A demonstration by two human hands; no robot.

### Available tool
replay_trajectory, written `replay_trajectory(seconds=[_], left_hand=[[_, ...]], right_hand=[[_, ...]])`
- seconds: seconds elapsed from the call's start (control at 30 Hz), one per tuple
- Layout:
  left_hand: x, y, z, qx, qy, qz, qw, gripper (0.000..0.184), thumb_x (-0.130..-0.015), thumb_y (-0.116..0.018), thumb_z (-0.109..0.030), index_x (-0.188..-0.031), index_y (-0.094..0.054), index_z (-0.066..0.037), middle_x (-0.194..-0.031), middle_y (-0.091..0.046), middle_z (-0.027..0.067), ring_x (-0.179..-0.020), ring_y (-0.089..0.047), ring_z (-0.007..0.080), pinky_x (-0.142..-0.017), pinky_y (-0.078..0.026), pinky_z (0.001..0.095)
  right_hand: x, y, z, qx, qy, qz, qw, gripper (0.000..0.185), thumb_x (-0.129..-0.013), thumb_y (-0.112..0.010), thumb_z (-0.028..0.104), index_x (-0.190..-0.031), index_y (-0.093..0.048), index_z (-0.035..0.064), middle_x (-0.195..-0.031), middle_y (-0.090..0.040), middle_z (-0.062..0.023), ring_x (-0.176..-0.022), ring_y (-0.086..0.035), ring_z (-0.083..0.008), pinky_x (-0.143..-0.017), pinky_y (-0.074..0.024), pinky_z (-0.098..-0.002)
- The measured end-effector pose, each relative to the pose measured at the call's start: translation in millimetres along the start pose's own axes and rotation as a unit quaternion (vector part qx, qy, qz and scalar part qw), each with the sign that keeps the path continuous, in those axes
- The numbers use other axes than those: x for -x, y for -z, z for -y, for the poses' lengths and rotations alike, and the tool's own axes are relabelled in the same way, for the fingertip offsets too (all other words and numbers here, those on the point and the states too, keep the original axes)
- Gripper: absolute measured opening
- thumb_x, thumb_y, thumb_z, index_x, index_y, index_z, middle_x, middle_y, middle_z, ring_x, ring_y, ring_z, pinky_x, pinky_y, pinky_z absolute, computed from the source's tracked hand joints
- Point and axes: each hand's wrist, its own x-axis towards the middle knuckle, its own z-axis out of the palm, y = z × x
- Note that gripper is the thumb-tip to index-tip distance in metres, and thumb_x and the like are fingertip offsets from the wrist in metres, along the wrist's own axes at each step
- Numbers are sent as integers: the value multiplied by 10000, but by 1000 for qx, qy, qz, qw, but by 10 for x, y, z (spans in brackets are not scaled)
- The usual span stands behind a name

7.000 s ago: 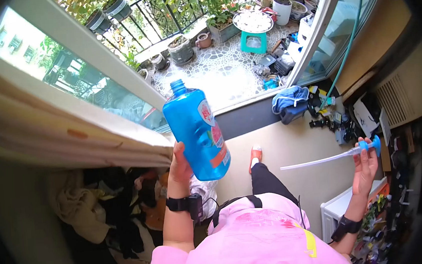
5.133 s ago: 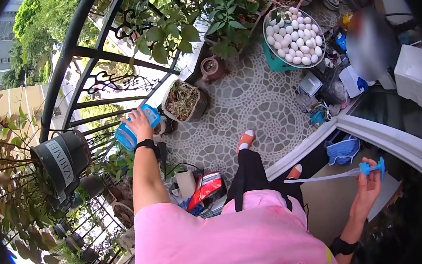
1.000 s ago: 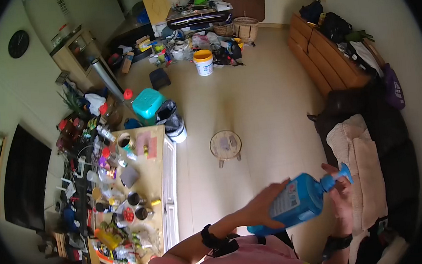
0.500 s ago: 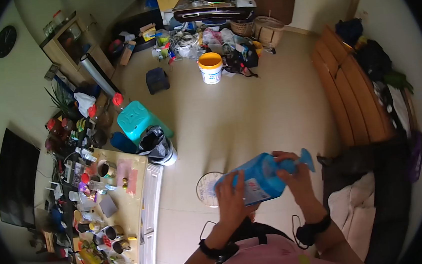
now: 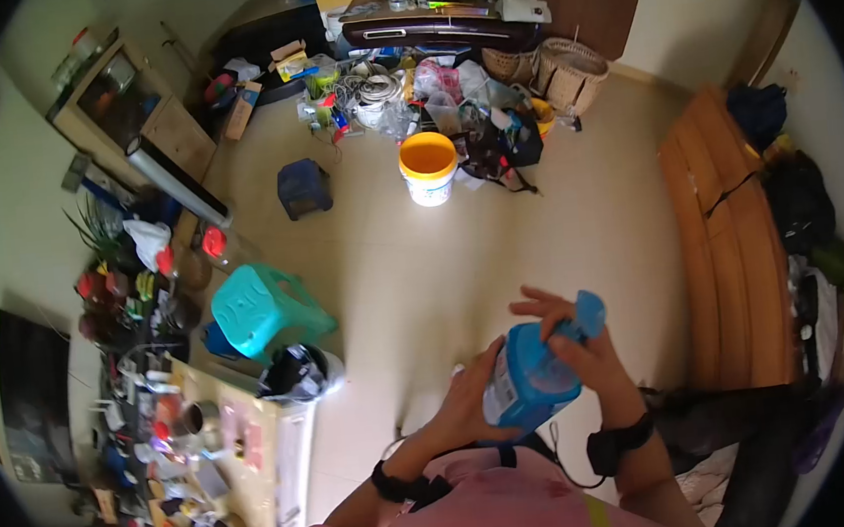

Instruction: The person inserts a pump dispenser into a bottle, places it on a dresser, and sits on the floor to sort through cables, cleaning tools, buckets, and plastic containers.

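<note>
Gripping bottle (image 5: 531, 391): left hand (image 5: 467, 405), curled partway round its side, bottle at that hand's two-to-three o'clock. Right hand (image 5: 588, 357), loosely closed on pump (image 5: 590, 313), some fingers extended; bottle body at its eight o'clock.

the head view looks forward, down over the hands (image 5: 465, 406).

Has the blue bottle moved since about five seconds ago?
Yes: the blue bottle went from beside the balcony railing to indoors, where the left hand holds it nearer the camera than the yellow-rimmed bucket.
</note>
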Motion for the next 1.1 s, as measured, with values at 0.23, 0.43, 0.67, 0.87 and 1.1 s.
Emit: replay_trajectory(seconds=[0.23,0.43,0.67,0.87,1.1], left_hand=[[-1520,925,151,-128,-17,-28,991,1203,-518,-878,-293,-1459,-176,-26,-1343,-391,228,-1217,-409,406,-1007,-329,473],[-2391,1943,845,-330,-47,-155,930,1085,-455,-860,-308,-1363,-348,-8,-1278,-451,234,-1157,-440,419,-946,-344,496],[-2992,2893,1485,-19,66,-202,977,1272,-463,-891,-285,-1466,-164,4,-1377,-346,222,-1259,-368,414,-1072,-273,490],[-3993,3140,1665,-62,43,-134,988,1213,-483,-882,-245,-1446,-190,9,-1357,-342,220,-1271,-385,367,-1066,-315,493],[-5381,2437,1022,-183,-160,54,968,1232,-530,-893,-381,-1447,-179,31,-1315,-359,288,-1225,-358,453,-1020,-326,496]], right_hand=[[-1375,692,-166,-18,33,-107,994,209,-870,-635,246,-946,-568,64,-1209,-594,-187,-1297,-410,-334,-1081,-280,-486],[-2655,1036,-1125,-172,-188,-187,949,357,-854,-696,268,-1119,-545,83,-1111,-595,-82,-1116,-528,-197,-910,-461,-383],[-4265,942,-1228,98,-98,-90,986,740,-782,-720,371,-1355,-387,42,-1274,-509,-161,-1177,-498,-277,-973,-403,-411],[-4379,882,-1411,68,-140,-248,956,1104,-706,-809,345,-1473,-87,15,-1457,-279,-220,-1309,-378,-345,-1027,-387,-429],[-4029,2004,-1357,-46,-91,-534,840,1158,-681,-863,228,-1481,-43,61,-1403,-356,-224,-1238,-472,-311,-960,-462,-430]])
